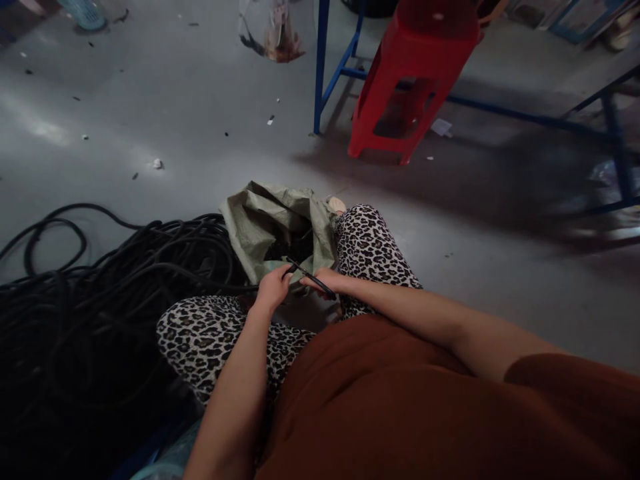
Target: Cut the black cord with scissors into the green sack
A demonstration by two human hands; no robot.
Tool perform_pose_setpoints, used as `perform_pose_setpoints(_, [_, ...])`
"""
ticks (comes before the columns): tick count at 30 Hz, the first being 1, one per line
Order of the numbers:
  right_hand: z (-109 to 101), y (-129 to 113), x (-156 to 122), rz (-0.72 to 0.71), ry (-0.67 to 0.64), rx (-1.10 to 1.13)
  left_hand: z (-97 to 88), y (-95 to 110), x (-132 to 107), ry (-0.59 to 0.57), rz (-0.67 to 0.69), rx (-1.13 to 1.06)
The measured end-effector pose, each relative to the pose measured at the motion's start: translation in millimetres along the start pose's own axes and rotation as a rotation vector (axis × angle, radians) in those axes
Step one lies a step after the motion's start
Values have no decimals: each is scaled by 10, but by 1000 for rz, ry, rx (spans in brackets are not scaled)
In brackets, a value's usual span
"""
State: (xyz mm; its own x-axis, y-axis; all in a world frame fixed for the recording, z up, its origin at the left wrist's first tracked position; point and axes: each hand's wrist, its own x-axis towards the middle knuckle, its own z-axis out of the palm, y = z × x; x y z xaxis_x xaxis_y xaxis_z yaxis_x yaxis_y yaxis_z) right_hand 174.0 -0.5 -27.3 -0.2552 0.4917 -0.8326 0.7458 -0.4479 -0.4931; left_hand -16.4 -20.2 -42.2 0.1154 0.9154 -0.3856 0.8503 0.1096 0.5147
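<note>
My left hand [273, 288] is closed around a black rubber hose [235, 288], whose end sticks out past my fingers. In my right hand [320, 280] is a pair of scissors [325, 287] with black handles. Its blades reach left to the hose end, and I cannot make out whether they touch it. Both hands are over the near rim of an open green woven sack [242, 227] between my knees. Dark small pieces [287, 249] lie inside the sack, too dim to tell apart.
A large tangled heap of black hose [165, 257] lies on the floor at my left. Ahead stand a red plastic stool [370, 120] and a blue metal table frame [320, 73]. A clear plastic bag [280, 37] hangs or stands at the top. Small scraps [158, 163] dot the grey floor.
</note>
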Motion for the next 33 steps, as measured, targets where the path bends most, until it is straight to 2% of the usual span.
perform_pose_setpoints(4, [-11, -19, -28, 7, -31, 16, 20, -27, 5, 17, 8, -19])
perform_pose_setpoints(19, [-10, -23, -58, -19, 62, 40, 30, -92, 39, 51, 19, -63])
perform_pose_setpoints(24, [-35, -87, -131, 12, 81, -50, 16, -90, 29, 50, 6, -37])
perform_pose_setpoints(33, [-57, -105, -184, -21, 94, -172, -42, -41, 3, 31, 6, 23])
